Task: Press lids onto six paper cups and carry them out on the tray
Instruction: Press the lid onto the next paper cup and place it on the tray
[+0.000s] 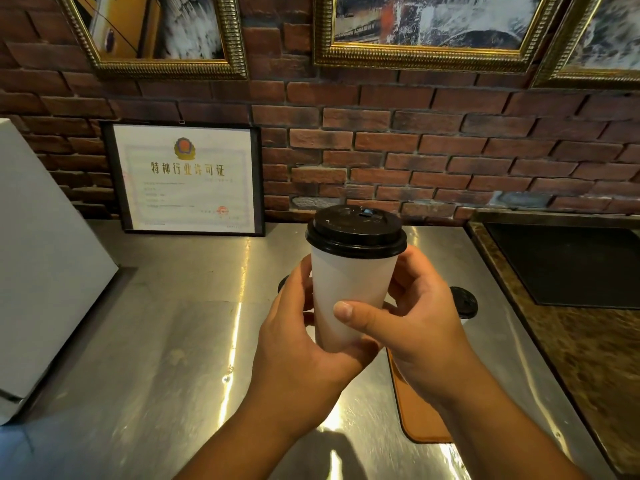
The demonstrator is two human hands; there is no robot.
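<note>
A white paper cup (349, 289) with a black lid (356, 228) on top is held up above the steel counter, in the middle of the view. My left hand (301, 341) grips its lower left side and base. My right hand (415, 323) grips its right side, thumb across the front. Behind my right hand stands another lidded cup (465, 303), mostly hidden. A sliver of a further black lid (282, 284) peeks out behind my left hand. The brown tray (415, 414) lies on the counter under my right forearm, largely covered.
The steel counter (173, 323) runs to a brick wall with a framed certificate (187, 178) leaning on it. A white box (45, 265) stands at the left. A stone ledge with a dark mat (571, 261) borders the right.
</note>
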